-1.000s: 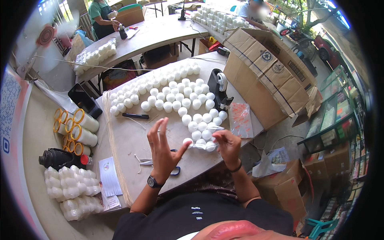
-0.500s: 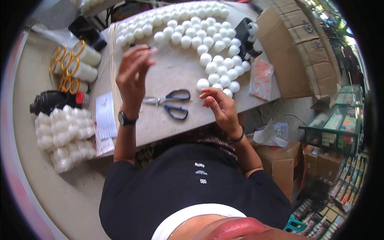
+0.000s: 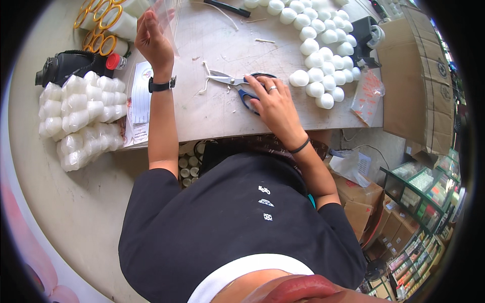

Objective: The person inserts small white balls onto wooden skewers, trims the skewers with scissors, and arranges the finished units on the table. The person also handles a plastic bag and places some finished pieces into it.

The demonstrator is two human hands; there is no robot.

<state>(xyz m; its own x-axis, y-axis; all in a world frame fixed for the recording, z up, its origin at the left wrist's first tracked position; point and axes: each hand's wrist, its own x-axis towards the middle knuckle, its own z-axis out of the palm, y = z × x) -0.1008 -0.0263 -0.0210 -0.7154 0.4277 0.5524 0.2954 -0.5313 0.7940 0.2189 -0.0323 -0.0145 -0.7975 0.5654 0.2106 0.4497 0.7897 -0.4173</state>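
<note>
My left hand (image 3: pixel 154 46) is raised over the left end of the table, fingers bent together on a thin, clear plastic bag (image 3: pixel 171 22). The bag's upper part runs out of the picture. My right hand (image 3: pixel 275 108) is on the dark-blue handles of a pair of scissors (image 3: pixel 222 79), thumb by the lower loop and fingers over the upper one. The scissors lie flat, blades pointing left, beside a short piece of white wick (image 3: pixel 205 83). Right of that hand stand several round white candles (image 3: pixel 314 74) in rows.
Plastic-wrapped white candles (image 3: pixel 83 113) and a black bag (image 3: pixel 68 70) lie left of the table. Near them are white rolls with gold rings (image 3: pixel 110 20). A black pen (image 3: pixel 227 7) rests at the far side. A cardboard box (image 3: pixel 411 76) and a black tape dispenser (image 3: pixel 365 38) stand right.
My right hand has moved from beside the candles onto the scissors' handles. My left hand has shifted left with the clear plastic. The view has moved, so the table appears higher.
</note>
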